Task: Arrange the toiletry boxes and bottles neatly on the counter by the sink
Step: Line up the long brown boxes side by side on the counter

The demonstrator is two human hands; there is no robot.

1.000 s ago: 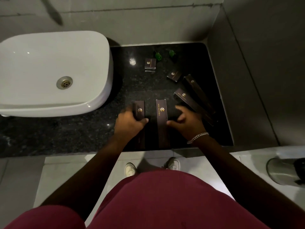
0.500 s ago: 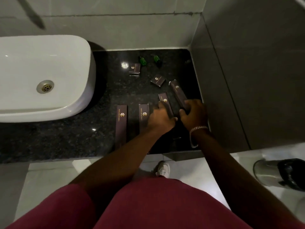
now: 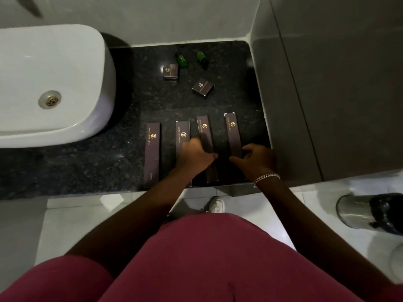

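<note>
Several long dark boxes with gold logos lie side by side near the front edge of the black granite counter (image 3: 87, 162). The leftmost long box (image 3: 152, 153) lies free. My left hand (image 3: 195, 154) rests over the second long box (image 3: 182, 132) and grips the third long box (image 3: 204, 131). My right hand (image 3: 257, 161) holds the near end of the rightmost long box (image 3: 233, 132). Farther back lie two small square boxes, one (image 3: 170, 71) straight and one (image 3: 203, 87) skewed. Two small green bottles (image 3: 180, 59) (image 3: 201, 56) lie behind them.
A white basin (image 3: 50, 83) fills the counter's left side. A grey tiled wall (image 3: 305, 94) closes the counter on the right and another at the back. On the floor at the right stands a metal bin (image 3: 370, 211) with a black liner.
The two slanted long boxes on the right now lie parallel with the other two. Both hands have drawn back toward the counter's front edge, each on one of those boxes.
</note>
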